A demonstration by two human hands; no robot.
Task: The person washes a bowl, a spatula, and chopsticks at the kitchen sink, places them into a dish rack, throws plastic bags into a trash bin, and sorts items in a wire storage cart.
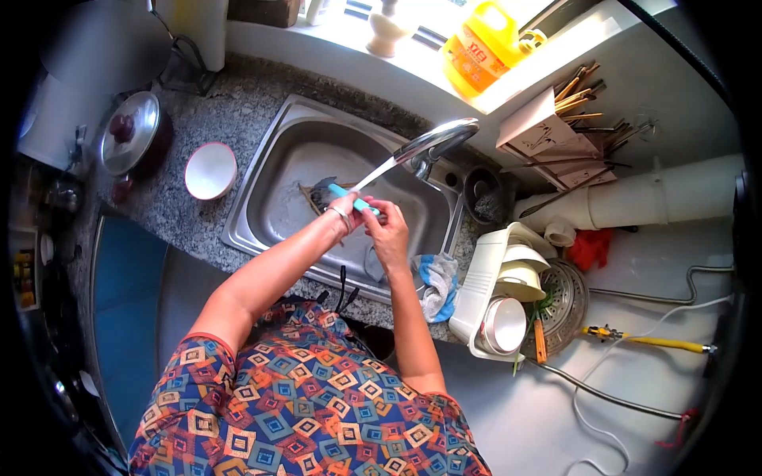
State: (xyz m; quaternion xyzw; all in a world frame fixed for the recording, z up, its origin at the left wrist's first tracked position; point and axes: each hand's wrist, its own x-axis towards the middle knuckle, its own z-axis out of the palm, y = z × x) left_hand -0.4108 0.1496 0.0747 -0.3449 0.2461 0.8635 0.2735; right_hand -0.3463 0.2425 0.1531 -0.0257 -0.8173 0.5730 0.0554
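Observation:
A teal-handled utensil point(355, 200) is held over the sink point(274, 186); I cannot make out its working end. My left hand point(346, 213), with a bangle at the wrist, is closed around it. My right hand point(387, 232) pinches the handle's near end with fingers and thumb. From the chrome faucet point(436, 139), a pale stream of water runs down to the utensil and my left hand. Thin brown sticks point(308, 198) and something dark grey lie in the basin beyond my left hand, partly hidden.
A white bowl point(210, 171) and a lidded pot point(131, 133) stand on the counter at left. Right of the sink are a cloth point(436, 285) and a dish rack point(476, 305) with bowls. A yellow detergent jug point(480, 51) sits on the windowsill.

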